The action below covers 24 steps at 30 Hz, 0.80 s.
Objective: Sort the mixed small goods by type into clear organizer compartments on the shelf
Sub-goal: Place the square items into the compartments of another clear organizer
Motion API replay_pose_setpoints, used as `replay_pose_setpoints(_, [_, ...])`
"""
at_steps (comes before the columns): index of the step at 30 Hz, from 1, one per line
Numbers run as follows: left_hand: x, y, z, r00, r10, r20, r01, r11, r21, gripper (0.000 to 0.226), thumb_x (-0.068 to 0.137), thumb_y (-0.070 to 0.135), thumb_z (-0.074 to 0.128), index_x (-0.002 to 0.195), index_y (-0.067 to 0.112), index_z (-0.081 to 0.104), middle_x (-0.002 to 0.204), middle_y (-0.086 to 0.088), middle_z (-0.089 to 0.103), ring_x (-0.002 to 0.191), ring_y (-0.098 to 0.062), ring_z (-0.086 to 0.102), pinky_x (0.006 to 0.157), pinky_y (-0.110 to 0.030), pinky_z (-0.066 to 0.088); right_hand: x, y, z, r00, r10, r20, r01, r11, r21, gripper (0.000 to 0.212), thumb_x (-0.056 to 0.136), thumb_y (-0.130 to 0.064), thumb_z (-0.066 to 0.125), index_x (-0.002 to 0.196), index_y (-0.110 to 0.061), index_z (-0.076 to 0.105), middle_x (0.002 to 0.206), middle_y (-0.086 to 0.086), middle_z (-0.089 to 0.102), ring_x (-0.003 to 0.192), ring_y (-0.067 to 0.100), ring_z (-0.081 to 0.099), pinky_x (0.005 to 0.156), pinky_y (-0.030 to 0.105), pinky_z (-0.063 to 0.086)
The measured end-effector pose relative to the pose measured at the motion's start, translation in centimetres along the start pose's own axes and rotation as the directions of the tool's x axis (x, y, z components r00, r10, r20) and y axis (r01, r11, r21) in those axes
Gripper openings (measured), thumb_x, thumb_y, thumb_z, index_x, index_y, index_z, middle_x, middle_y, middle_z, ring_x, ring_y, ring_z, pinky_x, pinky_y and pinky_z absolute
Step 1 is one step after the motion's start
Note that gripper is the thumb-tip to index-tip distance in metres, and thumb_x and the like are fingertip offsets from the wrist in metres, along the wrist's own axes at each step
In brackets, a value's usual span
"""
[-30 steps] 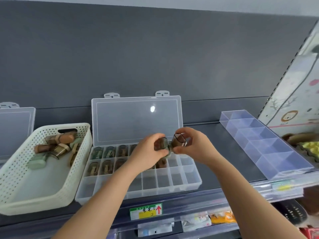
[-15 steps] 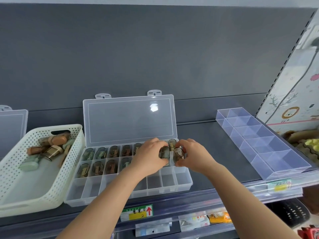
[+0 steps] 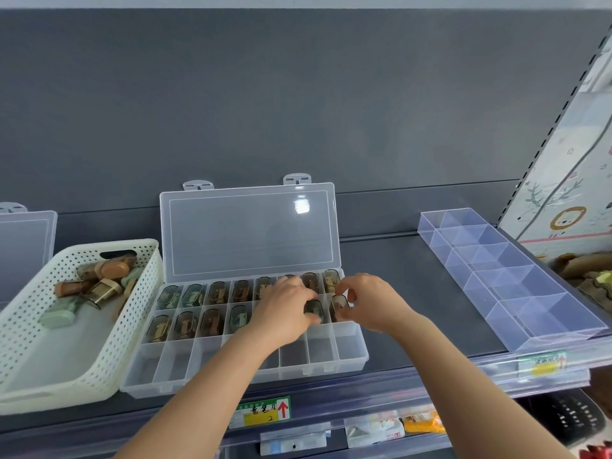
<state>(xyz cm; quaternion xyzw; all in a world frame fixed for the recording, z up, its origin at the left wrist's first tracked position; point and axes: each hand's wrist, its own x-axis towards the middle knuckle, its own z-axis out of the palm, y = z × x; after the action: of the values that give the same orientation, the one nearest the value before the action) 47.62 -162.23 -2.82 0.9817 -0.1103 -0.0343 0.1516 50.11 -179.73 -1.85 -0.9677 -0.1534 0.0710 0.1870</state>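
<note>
A clear organizer box (image 3: 351,359) lies open on the shelf, its lid (image 3: 248,230) leaning against the back wall. Small oval clear-capped goods fill its back row and most of its middle row; the front row holds nothing. My left hand (image 3: 281,309) presses one small oval item (image 3: 314,309) into a middle-row compartment. My right hand (image 3: 367,303) pinches another small oval item (image 3: 339,303) in the compartment at the right end of that row. A cream perforated basket (image 3: 33,369) at the left holds several brown and green small goods (image 3: 96,286).
An empty clear divided tray (image 3: 510,276) runs along the shelf at the right. Part of another clear lid (image 3: 23,246) shows at the far left. A patterned panel (image 3: 569,193) stands at the right. Price labels (image 3: 261,410) line the shelf's front edge.
Both hands have come down from above the organizer, each carrying a small oval item, and now set those items into neighbouring middle-row compartments at the right.
</note>
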Motion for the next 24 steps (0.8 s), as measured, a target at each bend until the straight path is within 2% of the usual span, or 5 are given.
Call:
replay_pose_setpoints(6, [-0.3, 0.0, 0.0, 0.999, 0.016, -0.042, -0.015, 1.000, 0.019, 0.055, 0.089, 0.045, 0.059, 0.139, 0.025, 0.047, 0.130, 0.003, 0.049, 0.122, -0.018, 0.042, 0.102, -0.035, 0.036, 0.1, -0.1, 0.0, 1.000, -0.001, -0.013, 0.002, 1.000, 0.009, 0.039, 0.077, -0.038, 0.072, 0.112, -0.025, 0.059, 0.100, -0.004, 0.056, 0.086, 0.015, 0.054, 0.075, 0.026, 0.049])
replay_pose_setpoints(9, [-0.8, -0.5, -1.0, 0.994, 0.025, -0.105, -0.025, 1.000, 0.007, 0.055, 0.090, 0.044, 0.058, 0.139, 0.024, 0.046, 0.128, 0.003, 0.050, 0.120, -0.016, 0.042, 0.099, -0.033, 0.036, 0.5, -1.1, 0.0, 0.994, -0.030, -0.101, 0.033, 0.999, 0.025, 0.034, 0.082, -0.040, 0.067, 0.111, -0.024, 0.060, 0.095, -0.006, 0.054, 0.082, 0.014, 0.054, 0.069, 0.025, 0.045])
replay_pose_setpoints(12, [-1.9, -2.3, -2.9, 0.979, 0.006, -0.204, 0.005, 0.998, 0.055, 0.044, 0.093, 0.040, 0.055, 0.134, 0.025, 0.052, 0.123, 0.004, 0.053, 0.115, -0.015, 0.045, 0.095, -0.032, 0.038, 1.2, -3.2, 0.3, 0.979, -0.082, -0.184, 0.087, 0.996, 0.019, 0.032, 0.086, -0.034, 0.064, 0.115, -0.022, 0.061, 0.098, -0.004, 0.056, 0.082, 0.016, 0.056, 0.069, 0.026, 0.047])
replay_pose_setpoints(17, [-4.8, -7.8, -6.7, 0.935, -0.062, -0.349, 0.132, 0.975, 0.181, 0.033, 0.092, 0.029, 0.056, 0.125, 0.025, 0.060, 0.118, 0.005, 0.058, 0.110, -0.015, 0.049, 0.089, -0.029, 0.042, 2.9, -8.6, 1.2, 0.955, -0.215, -0.206, 0.219, 0.976, -0.004, 0.035, 0.089, -0.030, 0.060, 0.123, -0.023, 0.057, 0.120, -0.001, 0.059, 0.101, 0.019, 0.058, 0.084, 0.032, 0.052])
replay_pose_setpoints(24, [-9.5, -17.4, -10.5, 0.906, -0.269, -0.328, 0.384, 0.848, 0.365, 0.022, 0.087, 0.019, 0.056, 0.108, 0.024, 0.064, 0.113, 0.002, 0.056, 0.108, -0.018, 0.047, 0.092, -0.033, 0.042, 5.7, -18.1, 3.7, 0.903, -0.411, -0.127, 0.407, 0.912, -0.051, 0.034, 0.090, -0.028, 0.057, 0.124, -0.021, 0.057, 0.124, 0.002, 0.057, 0.115, 0.022, 0.051, 0.095, 0.035, 0.046])
